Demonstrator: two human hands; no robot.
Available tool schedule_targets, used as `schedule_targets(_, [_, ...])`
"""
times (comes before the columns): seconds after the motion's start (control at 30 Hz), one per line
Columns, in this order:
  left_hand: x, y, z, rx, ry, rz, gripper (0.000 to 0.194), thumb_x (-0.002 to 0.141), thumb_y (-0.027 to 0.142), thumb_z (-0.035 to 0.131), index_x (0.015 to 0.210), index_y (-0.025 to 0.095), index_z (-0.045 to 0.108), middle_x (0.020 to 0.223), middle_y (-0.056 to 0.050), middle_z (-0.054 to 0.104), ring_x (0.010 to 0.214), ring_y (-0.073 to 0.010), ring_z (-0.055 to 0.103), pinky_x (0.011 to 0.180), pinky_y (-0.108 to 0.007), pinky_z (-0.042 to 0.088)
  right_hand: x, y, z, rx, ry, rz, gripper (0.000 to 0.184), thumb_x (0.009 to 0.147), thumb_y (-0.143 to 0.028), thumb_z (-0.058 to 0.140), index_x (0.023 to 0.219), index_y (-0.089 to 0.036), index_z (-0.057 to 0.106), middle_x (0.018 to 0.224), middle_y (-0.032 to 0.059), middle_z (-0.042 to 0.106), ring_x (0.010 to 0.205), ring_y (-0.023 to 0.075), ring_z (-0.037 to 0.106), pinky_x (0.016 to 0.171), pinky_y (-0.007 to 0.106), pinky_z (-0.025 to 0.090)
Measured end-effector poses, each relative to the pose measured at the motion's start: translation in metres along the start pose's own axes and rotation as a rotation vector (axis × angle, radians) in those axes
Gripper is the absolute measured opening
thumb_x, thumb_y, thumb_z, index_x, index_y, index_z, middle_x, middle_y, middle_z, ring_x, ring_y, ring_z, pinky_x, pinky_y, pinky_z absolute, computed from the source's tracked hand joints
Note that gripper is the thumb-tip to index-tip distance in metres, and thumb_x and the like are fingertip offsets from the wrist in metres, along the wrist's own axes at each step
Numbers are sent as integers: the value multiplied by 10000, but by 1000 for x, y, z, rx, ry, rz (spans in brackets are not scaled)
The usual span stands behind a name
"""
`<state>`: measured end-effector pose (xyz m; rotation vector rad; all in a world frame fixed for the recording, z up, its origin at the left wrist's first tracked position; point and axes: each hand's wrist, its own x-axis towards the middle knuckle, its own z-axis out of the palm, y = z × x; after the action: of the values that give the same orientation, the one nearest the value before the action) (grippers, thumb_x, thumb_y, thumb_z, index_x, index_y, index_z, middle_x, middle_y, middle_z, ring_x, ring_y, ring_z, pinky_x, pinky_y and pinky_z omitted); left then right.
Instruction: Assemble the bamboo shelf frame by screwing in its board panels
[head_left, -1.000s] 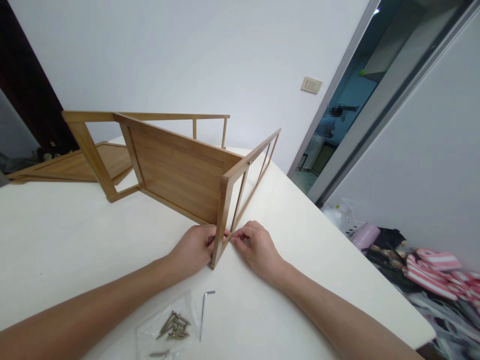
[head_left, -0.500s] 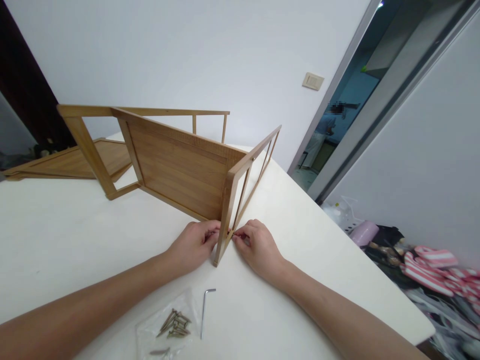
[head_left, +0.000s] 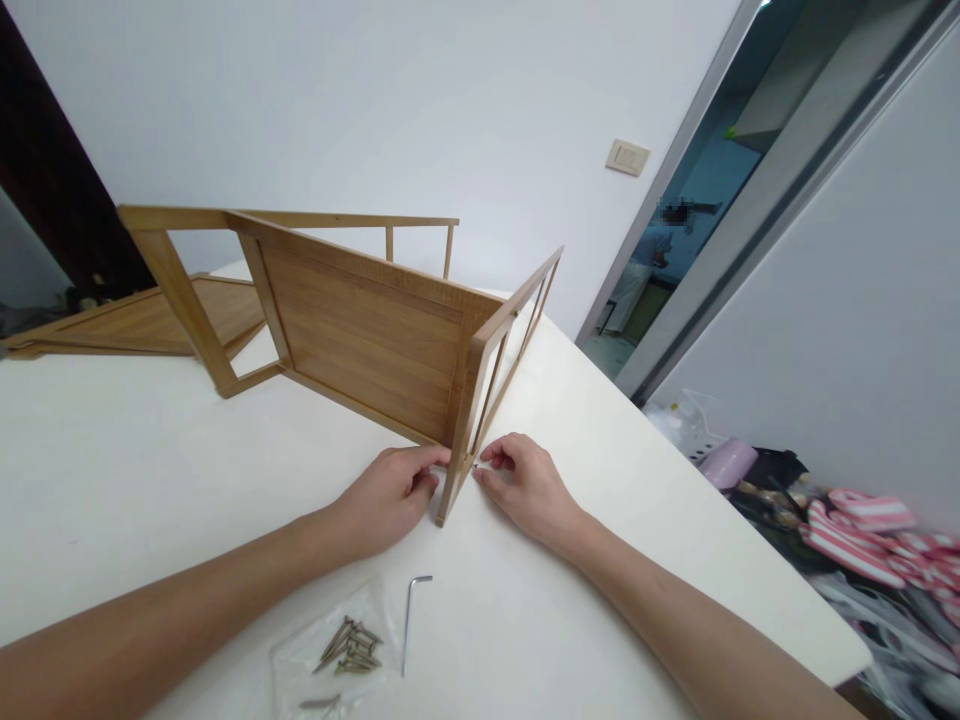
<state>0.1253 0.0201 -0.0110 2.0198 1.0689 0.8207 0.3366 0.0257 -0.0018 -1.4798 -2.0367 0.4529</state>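
A partly built bamboo shelf (head_left: 367, 330) stands on edge on the white table (head_left: 112, 470). Its slatted side frame (head_left: 495, 360) meets the panel at the near corner. My left hand (head_left: 390, 495) is closed around the foot of that corner post. My right hand (head_left: 529, 485) is on the other side of the post, fingertips pinched on a small screw at the frame's lower end. Near my left forearm lie an Allen key (head_left: 409, 620) and a clear bag of several screws (head_left: 349, 645).
A second bamboo panel (head_left: 142, 320) lies flat at the table's far left. The table's right edge drops to a floor cluttered with striped cloth (head_left: 877, 525) and a pink object. A person stands far off through the doorway (head_left: 660, 255).
The shelf's near corner has shifted slightly right and away, and both hands have followed it. My right fingertips stay pinched at the post's lower end.
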Motion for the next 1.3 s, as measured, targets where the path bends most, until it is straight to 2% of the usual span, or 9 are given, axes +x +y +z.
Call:
schedule_targets(0.17, [-3,1,1,9,27,-15,378,826,118,445,1082,219,704,933,5,745,818,-164,668,783,-250,506,-1,2,3,-9,-21,-117,79,813,-119,623,816,-198,630,803,12,617,796,167,556,752,303,435])
schedule_targets(0.37, [-5,4,1,85,13,-50,374,829,120,455,1100,223,691,931,-3,748,848,-180,672,778,-270,525,-2,0,3,-100,-43,-174,119,902,-158,552,841,-189,650,796,35,599,794,176,536,747,314,427])
schedule_targets(0.47, [-5,3,1,150,19,67,458,830,82,428,1194,244,654,1102,-12,727,1024,-196,647,936,-318,502,-4,1,4,-112,-39,-191,147,928,-177,524,856,-185,653,806,44,596,806,179,538,760,320,429])
schedule_targets(0.6, [-6,3,3,299,-5,227,599,795,21,427,1326,262,563,1335,-22,625,1184,-217,571,1069,-378,429,-5,2,5,-69,-7,-152,63,859,-155,605,905,-191,628,825,26,595,811,177,543,757,315,432])
schedule_targets(0.73, [-6,3,4,373,-45,244,666,781,2,425,1386,271,499,1288,-28,647,1206,-225,553,1079,-391,423,-4,1,5,-23,5,-129,70,837,-132,624,853,-200,611,788,5,588,771,162,542,732,299,426])
schedule_targets(0.9, [-6,5,3,394,-60,241,633,816,13,403,1384,278,494,1171,-29,689,1188,-227,555,1078,-398,419,-2,-1,4,-40,-22,-154,98,868,-126,595,807,-195,626,776,14,586,770,164,544,732,299,427])
schedule_targets(1.1, [-5,3,3,381,-62,236,634,795,10,416,1362,273,521,1215,-26,676,1193,-231,550,1085,-404,417,-3,1,4,-68,-36,-182,148,922,-155,535,835,-188,650,794,34,589,796,173,554,749,309,437])
schedule_targets(1.23, [-4,3,3,361,-47,244,654,790,8,426,1377,282,511,1259,-23,664,1175,-228,565,1080,-403,420,-3,2,5,-29,-7,-143,59,860,-146,604,868,-197,634,808,22,594,790,169,554,742,306,442])
schedule_targets(1.3, [-4,4,3,354,-45,244,651,785,7,434,1366,285,523,1261,-19,665,1175,-228,567,1076,-399,425,-3,3,5,-11,3,-129,83,834,-142,623,893,-201,624,812,13,593,780,164,553,733,303,441])
